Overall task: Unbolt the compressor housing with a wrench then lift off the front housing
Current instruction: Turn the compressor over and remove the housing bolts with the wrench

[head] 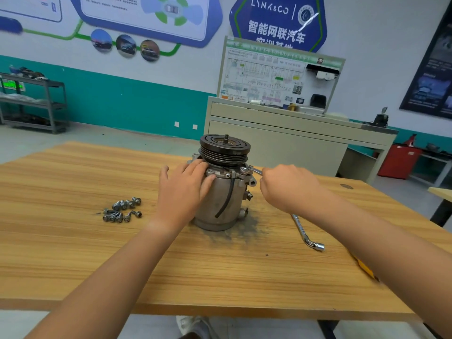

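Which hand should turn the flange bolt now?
Right. The right hand grips the wrench, whose head sits on a bolt at the right flange of the compressor. The left hand rests on the compressor, apparently steadying it.

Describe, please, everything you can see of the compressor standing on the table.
The compressor is a grey metal cylinder standing upright on the wooden table, on a dark smudge. A dark grooved pulley with a threaded shaft stub caps it. A black cable hangs down its front, and lugs and ports stick out on its right side. The left hand rests on its upper housing; the right hand holds a wrench at its flange.
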The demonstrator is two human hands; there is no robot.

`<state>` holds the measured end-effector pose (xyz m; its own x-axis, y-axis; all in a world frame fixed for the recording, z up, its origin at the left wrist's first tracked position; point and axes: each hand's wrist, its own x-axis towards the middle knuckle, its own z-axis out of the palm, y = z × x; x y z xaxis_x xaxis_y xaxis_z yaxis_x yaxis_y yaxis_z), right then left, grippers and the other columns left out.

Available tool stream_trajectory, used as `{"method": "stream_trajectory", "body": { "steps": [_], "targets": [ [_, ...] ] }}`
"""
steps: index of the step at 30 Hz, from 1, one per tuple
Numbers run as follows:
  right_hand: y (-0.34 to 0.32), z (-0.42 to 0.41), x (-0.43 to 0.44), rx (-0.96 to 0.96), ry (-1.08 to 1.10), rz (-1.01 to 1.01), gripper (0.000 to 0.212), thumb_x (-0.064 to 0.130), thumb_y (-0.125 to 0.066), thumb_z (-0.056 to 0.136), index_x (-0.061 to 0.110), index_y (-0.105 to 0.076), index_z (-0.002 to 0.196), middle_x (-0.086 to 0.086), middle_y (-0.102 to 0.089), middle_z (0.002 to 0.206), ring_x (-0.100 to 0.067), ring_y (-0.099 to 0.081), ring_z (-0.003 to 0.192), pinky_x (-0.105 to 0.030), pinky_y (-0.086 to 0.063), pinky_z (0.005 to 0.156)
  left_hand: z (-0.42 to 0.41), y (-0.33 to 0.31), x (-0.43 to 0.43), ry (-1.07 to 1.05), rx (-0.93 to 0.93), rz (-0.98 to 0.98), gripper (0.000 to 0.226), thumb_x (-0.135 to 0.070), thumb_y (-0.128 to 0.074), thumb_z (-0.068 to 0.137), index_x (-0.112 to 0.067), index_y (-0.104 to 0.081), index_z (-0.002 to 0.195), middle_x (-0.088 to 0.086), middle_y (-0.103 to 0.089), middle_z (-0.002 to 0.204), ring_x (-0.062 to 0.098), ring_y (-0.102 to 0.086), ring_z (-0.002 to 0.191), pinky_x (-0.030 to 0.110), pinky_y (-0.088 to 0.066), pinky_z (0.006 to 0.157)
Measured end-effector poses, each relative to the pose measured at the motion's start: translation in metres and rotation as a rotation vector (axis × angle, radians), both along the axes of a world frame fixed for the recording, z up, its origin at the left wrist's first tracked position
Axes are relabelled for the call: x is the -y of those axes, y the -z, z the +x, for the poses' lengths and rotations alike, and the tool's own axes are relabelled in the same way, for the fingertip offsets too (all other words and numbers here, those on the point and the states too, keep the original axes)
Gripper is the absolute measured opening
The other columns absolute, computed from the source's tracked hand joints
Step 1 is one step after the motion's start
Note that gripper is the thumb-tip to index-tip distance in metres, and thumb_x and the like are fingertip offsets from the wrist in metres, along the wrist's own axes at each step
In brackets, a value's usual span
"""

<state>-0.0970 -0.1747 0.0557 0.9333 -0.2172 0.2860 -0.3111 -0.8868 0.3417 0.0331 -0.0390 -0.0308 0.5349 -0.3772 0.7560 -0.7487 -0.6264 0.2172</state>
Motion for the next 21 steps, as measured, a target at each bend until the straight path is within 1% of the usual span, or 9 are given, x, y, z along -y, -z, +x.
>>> {"method": "stream_trajectory", "body": {
  "steps": [5, 7, 8, 10, 12, 14, 17, 19, 21],
  "targets": [
    [-0.014, 0.011, -0.006, -0.067, 0.004, -0.087, 0.035, 0.01, -0.037, 0.093, 0.014, -0.029, 0.06, -0.001, -0.033, 0.059, -0.016, -0.032, 0.05, -0.029, -0.029, 0.05, 0.0, 0.026, 0.0, 0.1, -0.141, -0.164, 0.048, -0.038, -0.047, 0.094, -0.022, -0.042, 0.139, -0.006, -0.031, 0.151, 0.017, -0.032, 0.136, 0.061, -0.013, 0.108],
    [-0.019, 0.015, -0.001, -0.077, -0.023, -0.153, 0.033, 0.012, -0.037, 0.095, 0.013, -0.036, 0.061, 0.0, -0.035, 0.059, -0.014, -0.033, 0.049, -0.028, -0.032, 0.051, 0.0, 0.041, -0.003, 0.135, -0.224, -0.247, 0.052, -0.037, -0.045, 0.094, -0.025, -0.033, 0.143, -0.013, -0.019, 0.154, 0.01, -0.022, 0.139, 0.06, -0.009, 0.109],
    [-0.022, 0.017, 0.005, -0.092, -0.042, -0.21, 0.03, 0.015, -0.036, 0.096, 0.012, -0.046, 0.068, 0.0, -0.038, 0.059, -0.015, -0.037, 0.05, -0.029, -0.035, 0.053, 0.0, 0.046, -0.004, 0.147, -0.266, -0.291, 0.054, -0.037, -0.043, 0.095, -0.026, -0.028, 0.145, -0.015, -0.015, 0.154, 0.005, -0.018, 0.139, 0.059, -0.008, 0.11],
    [-0.028, 0.02, 0.02, -0.144, -0.091, -0.343, 0.027, 0.021, -0.032, 0.099, 0.014, -0.057, 0.103, 0.002, -0.047, 0.064, -0.019, -0.047, 0.058, -0.028, -0.033, 0.052, 0.004, 0.053, -0.005, 0.165, -0.341, -0.356, 0.057, -0.037, -0.041, 0.096, -0.026, -0.021, 0.147, -0.013, -0.014, 0.155, -0.001, -0.013, 0.136, 0.056, -0.007, 0.111],
    [-0.029, 0.023, 0.033, -0.155, -0.105, -0.389, 0.035, 0.02, -0.027, 0.099, 0.015, -0.041, 0.131, 0.002, -0.048, 0.063, -0.017, -0.046, 0.054, -0.026, -0.027, 0.045, 0.006, 0.057, -0.006, 0.176, -0.388, -0.373, 0.059, -0.036, -0.041, 0.096, -0.025, -0.017, 0.148, -0.009, -0.019, 0.155, 0.003, -0.016, 0.138, 0.055, -0.009, 0.112],
    [-0.024, 0.03, 0.042, -0.142, -0.076, -0.361, 0.043, 0.009, -0.028, 0.096, 0.014, -0.029, 0.139, 0.003, -0.043, 0.058, -0.015, -0.038, 0.048, -0.027, -0.025, 0.042, 0.007, 0.059, -0.006, 0.194, -0.43, -0.405, 0.059, -0.035, -0.041, 0.096, -0.023, -0.018, 0.148, -0.006, -0.024, 0.154, 0.01, -0.022, 0.139, 0.056, -0.013, 0.114],
    [-0.011, 0.046, 0.051, -0.078, -0.038, -0.207, 0.041, 0.0, -0.035, 0.092, 0.011, -0.035, 0.132, -0.002, -0.055, 0.077, -0.02, -0.054, 0.065, -0.029, -0.041, 0.058, 0.008, 0.059, -0.005, 0.215, -0.468, -0.449, 0.057, -0.035, -0.04, 0.097, -0.019, -0.019, 0.148, -0.003, -0.029, 0.152, 0.014, -0.028, 0.138, 0.055, -0.022, 0.111],
    [-0.002, 0.056, 0.051, -0.002, -0.032, -0.131, 0.036, -0.003, -0.038, 0.091, 0.007, -0.04, 0.125, -0.007, -0.06, 0.097, -0.026, -0.06, 0.085, -0.031, -0.038, 0.065, 0.01, 0.059, -0.004, 0.226, -0.477, -0.448, 0.057, -0.037, -0.038, 0.098, -0.019, -0.02, 0.148, -0.002, -0.032, 0.15, 0.014, -0.029, 0.138, 0.053, -0.023, 0.111],
    [0.007, 0.064, 0.052, 0.074, -0.051, -0.047, 0.029, -0.003, -0.038, 0.091, 0.006, -0.044, 0.118, -0.009, -0.061, 0.103, -0.028, -0.06, 0.092, -0.03, -0.036, 0.064, 0.011, 0.059, -0.004, 0.236, -0.498, -0.427, 0.055, -0.036, -0.037, 0.098, -0.02, -0.02, 0.148, -0.002, -0.036, 0.148, 0.014, -0.032, 0.136, 0.051, -0.025, 0.11]
  ]
}}
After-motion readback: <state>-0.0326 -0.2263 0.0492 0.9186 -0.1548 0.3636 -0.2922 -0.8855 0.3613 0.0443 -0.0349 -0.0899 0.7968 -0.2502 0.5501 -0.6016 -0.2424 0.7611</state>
